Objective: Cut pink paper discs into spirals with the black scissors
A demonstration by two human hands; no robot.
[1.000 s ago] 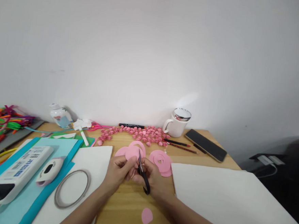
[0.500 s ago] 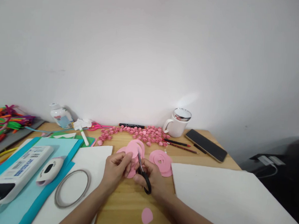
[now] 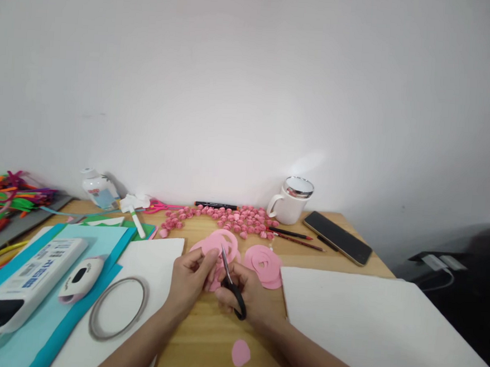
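Between the thumb and fingers of my left hand (image 3: 190,277) is a piece of pink paper (image 3: 210,244); its lower part is hidden by the fingers. My right hand (image 3: 250,297) grips black-handled scissors (image 3: 235,290), their blades pointing up and away, right beside the paper. The blades look nearly together. Beyond and under the hands lie more pink paper rings, partly covered. To the right of my right hand is a loose pile of pink paper rings (image 3: 270,273). A small rounded pink paper piece (image 3: 241,353) lies on the wooden table (image 3: 200,337) nearer to me.
Many small pink rolled pieces (image 3: 238,221) spread along the back, with a marker (image 3: 216,205) behind them. A white mug (image 3: 290,204), pencils (image 3: 299,241) and a phone (image 3: 337,237) stand or lie back right. Left are a tape roll (image 3: 92,321), white device (image 3: 28,280) and bottle (image 3: 99,189).
The scissors and my right hand have shifted slightly left, and the blade tips now sit a little further left against the pink paper. The left hand has barely moved.
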